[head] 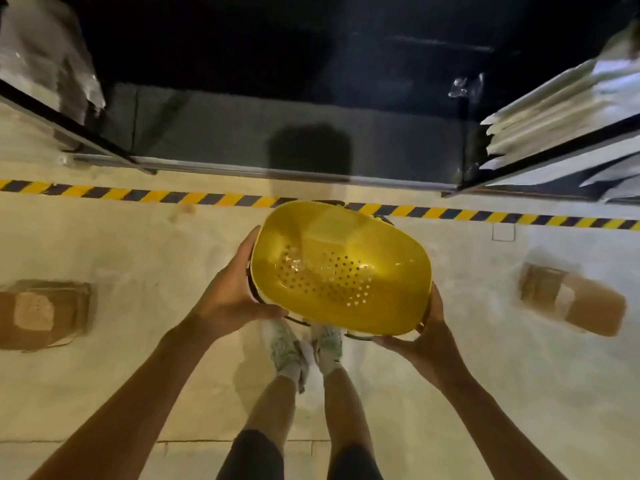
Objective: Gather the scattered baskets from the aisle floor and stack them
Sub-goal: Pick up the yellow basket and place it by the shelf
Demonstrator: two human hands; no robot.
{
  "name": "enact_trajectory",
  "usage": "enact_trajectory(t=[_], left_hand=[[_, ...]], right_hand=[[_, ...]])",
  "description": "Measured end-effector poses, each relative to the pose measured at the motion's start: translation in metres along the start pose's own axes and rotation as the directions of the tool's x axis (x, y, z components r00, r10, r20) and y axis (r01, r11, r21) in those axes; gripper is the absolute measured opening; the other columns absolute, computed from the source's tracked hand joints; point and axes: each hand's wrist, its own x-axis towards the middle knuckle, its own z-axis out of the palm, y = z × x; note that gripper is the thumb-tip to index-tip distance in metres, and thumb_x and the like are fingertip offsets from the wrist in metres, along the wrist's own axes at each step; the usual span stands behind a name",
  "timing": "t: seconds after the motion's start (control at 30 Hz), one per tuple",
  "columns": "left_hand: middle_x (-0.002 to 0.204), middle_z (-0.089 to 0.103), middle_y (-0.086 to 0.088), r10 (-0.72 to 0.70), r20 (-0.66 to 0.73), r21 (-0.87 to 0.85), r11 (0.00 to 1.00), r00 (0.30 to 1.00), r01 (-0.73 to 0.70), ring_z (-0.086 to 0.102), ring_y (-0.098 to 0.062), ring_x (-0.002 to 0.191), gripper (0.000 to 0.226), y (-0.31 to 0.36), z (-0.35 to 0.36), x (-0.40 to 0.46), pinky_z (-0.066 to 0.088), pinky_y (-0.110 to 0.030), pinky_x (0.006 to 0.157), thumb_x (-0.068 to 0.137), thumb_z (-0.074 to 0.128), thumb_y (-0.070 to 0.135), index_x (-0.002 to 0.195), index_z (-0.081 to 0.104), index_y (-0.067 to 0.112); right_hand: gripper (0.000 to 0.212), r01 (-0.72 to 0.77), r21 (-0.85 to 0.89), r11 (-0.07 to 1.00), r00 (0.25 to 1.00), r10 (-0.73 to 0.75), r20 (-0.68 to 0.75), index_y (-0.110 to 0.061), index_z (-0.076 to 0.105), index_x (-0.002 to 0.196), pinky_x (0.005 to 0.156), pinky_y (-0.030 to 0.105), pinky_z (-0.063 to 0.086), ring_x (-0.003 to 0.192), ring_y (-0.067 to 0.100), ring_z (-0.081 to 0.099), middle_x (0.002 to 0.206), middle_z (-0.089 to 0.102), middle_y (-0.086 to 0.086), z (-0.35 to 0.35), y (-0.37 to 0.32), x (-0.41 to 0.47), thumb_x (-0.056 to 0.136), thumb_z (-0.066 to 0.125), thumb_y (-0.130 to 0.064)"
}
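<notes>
Holding: a yellow basket [341, 268], up off the floor [138, 237], above the person's shoes [304, 344], perforated bottom showing.
Left hand [235, 289]: arm stretched forward, palm against the basket's left end, fingers extended up the side, thumb curled under its near rim.
Right hand [424, 336]: cupped round the near right corner, fingers wrapped on the rim.
Floor: striped tape [485, 216] just beyond the basket; cardboard pieces [571, 301] well apart at either side.

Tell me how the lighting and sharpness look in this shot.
Head view: the yellow basket and pale floor are brightly lit, the top is nearly black; a dark shadow falls on the shelf; the cardboard pieces look smeared; the striped tape bows.
</notes>
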Motion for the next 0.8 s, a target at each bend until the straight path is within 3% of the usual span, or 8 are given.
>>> enact_trajectory(t=[0.07, 0.17, 0.23, 0.3, 0.4, 0.47, 0.6, 0.8], left_hand=[[0.140, 0.043, 0.046, -0.004, 0.036, 0.060, 0.998, 0.999, 0.002, 0.046, 0.025, 0.122, 0.125, -0.045, 0.008, 0.033, 0.047, 0.002, 0.077, 0.060, 0.098, 0.021, 0.154, 0.021, 0.052], [0.146, 0.037, 0.041, -0.031, 0.033, 0.113, 0.993, 0.999, 0.027, 0.046, 0.006, 0.131, 0.138, -0.106, 0.020, 0.081, 0.049, -0.014, 0.093, 0.051, 0.096, 0.041, 0.160, 0.011, 0.040], [0.152, 0.036, 0.029, -0.016, 0.040, 0.152, 0.988, 0.999, 0.010, 0.044, -0.010, 0.139, 0.138, -0.145, 0.031, 0.109, 0.049, -0.032, 0.103, 0.051, 0.094, 0.042, 0.160, 0.009, 0.039], [0.148, 0.036, 0.036, -0.014, 0.045, 0.183, 0.983, 0.999, 0.005, 0.043, -0.013, 0.140, 0.137, -0.182, 0.042, 0.135, 0.048, -0.037, 0.105, 0.052, 0.093, 0.042, 0.160, 0.010, 0.040], [0.142, 0.033, 0.048, -0.012, 0.054, 0.176, 0.984, 0.998, 0.002, 0.042, -0.011, 0.140, 0.135, -0.226, 0.053, 0.168, 0.047, -0.035, 0.105, 0.055, 0.097, 0.044, 0.160, 0.011, 0.039], [0.146, 0.034, 0.042, -0.008, 0.071, 0.170, 0.985, 0.997, -0.004, 0.042, -0.009, 0.142, 0.133, -0.250, 0.057, 0.184, 0.046, -0.030, 0.105, 0.056, 0.096, 0.042, 0.160, 0.013, 0.036], [0.150, 0.037, 0.033, 0.017, 0.098, 0.147, 0.989, 0.995, -0.032, 0.043, 0.003, 0.138, 0.129, -0.287, 0.065, 0.198, 0.046, -0.006, 0.094, 0.061, 0.096, 0.029, 0.160, 0.014, 0.026], [0.156, 0.034, 0.023, 0.030, 0.034, 0.119, 0.992, 0.999, -0.034, 0.038, -0.004, 0.143, 0.121, -0.318, 0.079, 0.201, 0.050, -0.012, 0.094, 0.064, 0.089, 0.056, 0.157, 0.015, 0.036]], right_hand=[[0.136, 0.039, -0.015, 0.999, 0.999, -0.039, -0.023, -0.040, 0.013, 0.157, 0.082, 0.026, 0.061, 0.123, -0.007, 0.055, 0.137, 0.042, -0.042, 0.016, 0.034, 0.040, 0.051, 0.096, -0.057], [0.134, 0.060, 0.011, 0.998, 0.998, -0.060, -0.025, -0.034, 0.009, 0.159, 0.086, 0.034, 0.061, 0.123, -0.005, 0.052, 0.133, 0.039, -0.050, 0.040, 0.090, 0.098, 0.057, 0.094, -0.042], [0.131, 0.071, 0.012, 0.997, 0.997, -0.070, -0.029, -0.035, 0.009, 0.159, 0.082, 0.026, 0.061, 0.125, -0.006, 0.051, 0.133, 0.039, -0.051, 0.054, 0.127, 0.132, 0.060, 0.096, -0.039], [0.129, 0.079, 0.029, 0.996, 0.996, -0.078, -0.030, -0.038, 0.011, 0.158, 0.076, 0.014, 0.058, 0.123, -0.015, 0.050, 0.133, 0.038, -0.052, 0.067, 0.161, 0.163, 0.060, 0.095, -0.042], [0.129, 0.068, 0.062, 0.996, 0.997, -0.066, -0.045, -0.035, 0.010, 0.158, 0.083, 0.022, 0.058, 0.120, -0.022, 0.048, 0.134, 0.039, -0.051, 0.086, 0.201, 0.197, 0.060, 0.093, -0.045], [0.127, 0.088, 0.073, 0.993, 0.996, -0.086, -0.039, -0.032, 0.009, 0.158, 0.087, 0.031, 0.058, 0.123, -0.017, 0.050, 0.136, 0.041, -0.047, 0.101, 0.219, 0.214, 0.064, 0.093, -0.041], [0.114, 0.127, 0.096, 0.987, 0.991, -0.123, -0.049, -0.039, 0.014, 0.153, 0.080, 0.012, 0.056, 0.126, -0.008, 0.053, 0.140, 0.046, -0.034, 0.129, 0.237, 0.236, 0.068, 0.090, -0.035], [0.124, 0.138, 0.078, 0.987, 0.987, -0.130, -0.099, -0.032, 0.001, 0.153, 0.077, 0.004, 0.051, 0.125, -0.007, 0.052, 0.145, 0.040, -0.021, 0.150, 0.253, 0.254, 0.067, 0.090, -0.027]])
